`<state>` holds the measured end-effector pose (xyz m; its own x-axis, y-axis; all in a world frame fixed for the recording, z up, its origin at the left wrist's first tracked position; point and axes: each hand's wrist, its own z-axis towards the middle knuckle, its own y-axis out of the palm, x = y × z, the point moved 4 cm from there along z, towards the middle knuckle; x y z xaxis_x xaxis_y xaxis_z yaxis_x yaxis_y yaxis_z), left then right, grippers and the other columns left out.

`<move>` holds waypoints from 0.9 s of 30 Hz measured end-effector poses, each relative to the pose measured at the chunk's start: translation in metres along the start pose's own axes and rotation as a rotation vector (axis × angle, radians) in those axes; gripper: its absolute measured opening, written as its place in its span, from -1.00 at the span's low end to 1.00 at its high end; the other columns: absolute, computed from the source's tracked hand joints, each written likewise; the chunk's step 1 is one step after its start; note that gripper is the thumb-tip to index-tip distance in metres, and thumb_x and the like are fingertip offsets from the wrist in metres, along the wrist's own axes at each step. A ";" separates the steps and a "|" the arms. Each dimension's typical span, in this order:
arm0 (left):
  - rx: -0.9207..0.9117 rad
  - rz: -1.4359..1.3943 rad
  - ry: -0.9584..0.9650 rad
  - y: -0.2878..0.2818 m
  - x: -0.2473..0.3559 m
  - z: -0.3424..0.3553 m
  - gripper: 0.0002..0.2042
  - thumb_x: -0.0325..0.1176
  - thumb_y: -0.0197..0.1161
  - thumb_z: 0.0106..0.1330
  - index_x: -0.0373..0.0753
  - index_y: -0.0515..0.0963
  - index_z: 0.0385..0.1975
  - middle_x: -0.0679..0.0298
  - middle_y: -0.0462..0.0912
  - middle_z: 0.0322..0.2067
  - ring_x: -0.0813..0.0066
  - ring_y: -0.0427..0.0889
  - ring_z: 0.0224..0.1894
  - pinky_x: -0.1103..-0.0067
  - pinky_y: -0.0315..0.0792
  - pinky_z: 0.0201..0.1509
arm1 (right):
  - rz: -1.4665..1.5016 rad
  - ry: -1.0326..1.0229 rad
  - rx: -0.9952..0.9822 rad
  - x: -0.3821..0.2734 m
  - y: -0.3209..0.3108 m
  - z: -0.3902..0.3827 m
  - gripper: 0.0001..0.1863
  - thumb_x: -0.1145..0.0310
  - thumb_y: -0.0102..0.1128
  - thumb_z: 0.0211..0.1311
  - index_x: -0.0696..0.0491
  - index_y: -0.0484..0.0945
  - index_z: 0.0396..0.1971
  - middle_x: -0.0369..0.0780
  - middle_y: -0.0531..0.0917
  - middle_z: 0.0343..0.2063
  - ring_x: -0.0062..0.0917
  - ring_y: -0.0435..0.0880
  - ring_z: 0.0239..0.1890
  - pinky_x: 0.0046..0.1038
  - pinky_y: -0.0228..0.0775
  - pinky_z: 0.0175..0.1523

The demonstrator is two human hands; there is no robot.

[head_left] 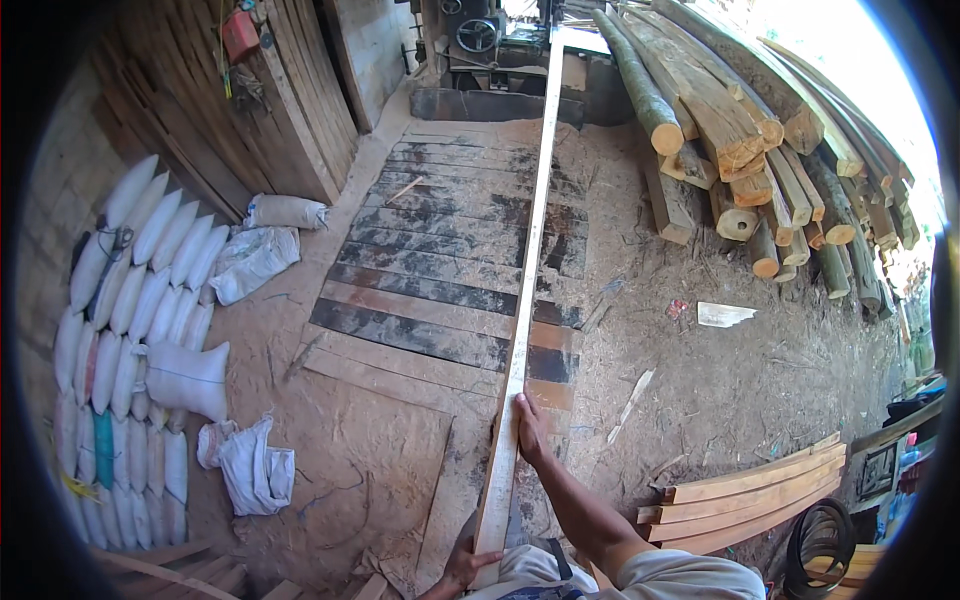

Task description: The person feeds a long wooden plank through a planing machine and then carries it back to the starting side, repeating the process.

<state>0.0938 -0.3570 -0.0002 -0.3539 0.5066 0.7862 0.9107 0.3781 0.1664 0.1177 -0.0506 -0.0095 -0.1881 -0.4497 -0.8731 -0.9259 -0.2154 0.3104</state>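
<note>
A long, narrow, pale wooden board (535, 235) runs from my waist away to the far machine. My right hand (531, 432) grips its right edge partway along, thumb on top and the other fingers hidden beneath. Close to my body, my left hand (468, 563) is wrapped around the near end from the left. The board's far end reaches a dark machine (495, 45) with a handwheel, where the contact is too small to make out.
Wooden planking (440, 240) dusted with sawdust lies under the board. Logs and beams (730, 130) are piled at the far right, cut boards (750, 490) at the near right beside a black coil (820, 545). Stacked white sacks (130, 340) and upright planks (200, 100) line the left.
</note>
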 end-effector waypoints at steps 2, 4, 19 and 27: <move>-0.138 -0.212 -0.157 0.000 -0.005 0.003 -0.65 -0.33 0.35 0.06 -0.37 0.51 -0.18 0.19 0.62 -0.36 0.43 0.60 -0.33 0.56 0.47 -0.21 | -0.193 -0.120 -0.030 -0.022 0.009 -0.001 -0.39 0.16 -0.01 0.36 0.21 0.18 0.28 -0.14 0.39 0.20 -0.54 0.31 0.22 -0.56 0.10 0.27; -0.147 -0.264 -0.176 -0.003 0.001 0.012 -0.65 -0.33 0.35 0.07 -0.38 0.51 -0.18 0.19 0.61 -0.36 0.43 0.61 -0.33 0.56 0.47 -0.21 | -0.242 -0.025 -0.040 -0.040 0.021 0.003 -0.36 0.14 -0.03 0.37 0.25 0.13 0.28 -0.09 0.22 0.30 -0.46 0.16 0.34 -0.55 -0.03 0.35; -0.240 -0.277 -0.251 0.012 0.148 0.218 -0.60 -0.27 0.30 0.04 -0.35 0.48 -0.15 0.19 0.59 -0.37 0.39 0.60 -0.31 0.51 0.46 -0.14 | -0.341 0.098 -0.083 -0.112 0.024 0.252 -0.36 0.01 -0.03 0.35 -0.22 0.05 0.38 -0.25 0.51 -0.08 -0.56 0.53 -0.25 -0.40 0.49 -0.24; -0.307 -0.342 -0.295 0.037 0.239 0.372 -0.52 -0.37 0.28 -0.02 -0.35 0.40 -0.04 0.13 0.60 -0.27 0.31 0.65 -0.30 0.44 0.53 -0.15 | -0.282 0.316 -0.059 -0.174 0.016 0.421 -0.35 -0.02 -0.05 0.36 -0.29 0.00 0.39 -0.21 0.47 0.01 -0.44 0.57 -0.15 -0.30 0.47 -0.11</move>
<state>-0.0360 0.0661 -0.0272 -0.6457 0.6067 0.4637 0.7376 0.3385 0.5842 -0.0020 0.3889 -0.0104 0.1877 -0.6074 -0.7719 -0.9046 -0.4131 0.1051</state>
